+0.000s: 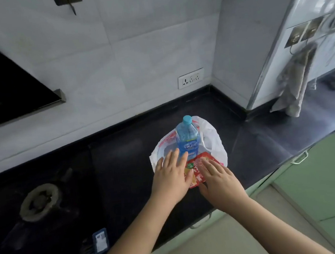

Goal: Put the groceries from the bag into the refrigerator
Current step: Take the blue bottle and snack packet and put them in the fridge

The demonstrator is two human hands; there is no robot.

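Note:
A white plastic bag [212, 140] with red print lies flattened on the black countertop [125, 162]. A clear water bottle [187, 139] with a blue cap and blue label stands upright on it. A red snack packet [197, 170] lies in front of the bottle. My left hand [172, 175] hovers open, fingers spread, at the bottle's base and the packet's left edge. My right hand [217, 178] is open with its fingers resting over the packet's right side. Neither hand grips anything. The refrigerator is not in view.
A gas burner [40, 201] sits in the counter at left, with a small blue-and-white card [101, 242] near the front edge. A wall socket [191, 78] is behind the bag. A grey cloth [296, 84] hangs at right. Green cabinet drawers [322, 176] lie below the counter.

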